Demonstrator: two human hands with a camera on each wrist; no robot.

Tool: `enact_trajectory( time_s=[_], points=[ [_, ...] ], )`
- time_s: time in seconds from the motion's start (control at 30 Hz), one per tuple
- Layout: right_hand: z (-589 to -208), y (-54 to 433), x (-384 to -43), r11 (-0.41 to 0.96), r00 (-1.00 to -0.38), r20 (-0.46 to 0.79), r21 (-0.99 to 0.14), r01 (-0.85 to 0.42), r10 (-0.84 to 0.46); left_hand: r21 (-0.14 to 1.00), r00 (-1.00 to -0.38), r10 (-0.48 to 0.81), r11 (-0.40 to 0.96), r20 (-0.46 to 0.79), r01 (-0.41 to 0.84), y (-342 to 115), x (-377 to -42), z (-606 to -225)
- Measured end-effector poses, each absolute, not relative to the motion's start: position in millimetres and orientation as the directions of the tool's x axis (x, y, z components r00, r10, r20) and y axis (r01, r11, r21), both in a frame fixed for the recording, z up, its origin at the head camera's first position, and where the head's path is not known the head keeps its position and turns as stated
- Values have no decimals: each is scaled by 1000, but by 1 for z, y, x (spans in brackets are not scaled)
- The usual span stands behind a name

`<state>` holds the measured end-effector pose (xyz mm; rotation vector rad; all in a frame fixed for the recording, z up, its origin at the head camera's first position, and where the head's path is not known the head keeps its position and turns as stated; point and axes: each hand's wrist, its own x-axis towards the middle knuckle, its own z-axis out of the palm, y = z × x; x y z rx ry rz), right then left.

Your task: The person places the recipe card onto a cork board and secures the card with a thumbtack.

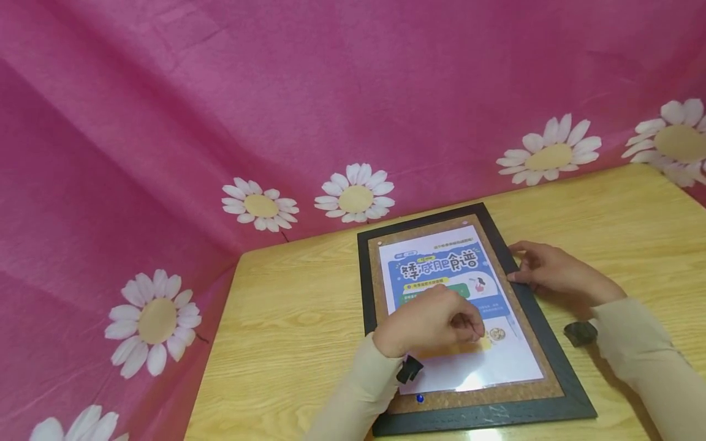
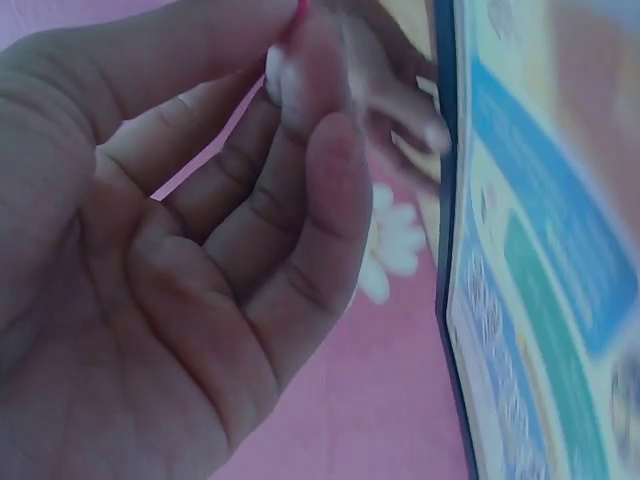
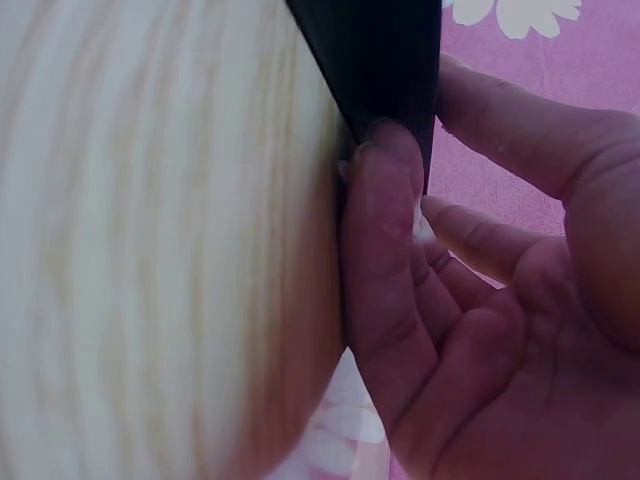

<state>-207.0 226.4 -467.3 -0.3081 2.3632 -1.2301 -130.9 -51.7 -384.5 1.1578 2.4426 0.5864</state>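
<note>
A cork board with a black frame lies on the table, bearing a blue and white printed poster. Over the lower half of the poster is my left hand. In the left wrist view its thumb and forefinger pinch a small red thing, of which only a sliver shows. My right hand holds the board's right edge; in the right wrist view thumb and fingers meet the black frame. Two pale pins, a left pin and a right pin, sit at the board's top corners.
A blue pin is on the cork by the poster's lower left corner. The wooden table stretches out on both sides of the board. Behind and to the left hangs a magenta cloth with white daisies.
</note>
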Motion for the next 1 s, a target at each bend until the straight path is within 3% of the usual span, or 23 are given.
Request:
enact_trajectory(
  time_s=[0.37, 0.53, 0.67, 0.87, 1.0],
  points=[
    [-469, 230, -206, 567, -880, -244, -823, -33, -406, 434, -452, 852, 524, -266, 733, 5, -127, -405],
    [-471, 230, -207, 561, -885, -238, -827, -31, -401, 406, -446, 816, 572, -368, 712, 12, -120, -413],
    [-472, 229, -207, 562, -888, -233, -827, -33, -396, 383, -450, 814, 573, -367, 725, 18, -115, -417],
    [-473, 230, -207, 558, -881, -258, -830, -9, -398, 340, -506, 770, 630, -388, 698, 28, -107, -428],
    [-472, 229, -206, 546, -881, -257, -838, -1, -396, 349, -498, 776, 623, -388, 700, 29, -105, -433]
  ],
)
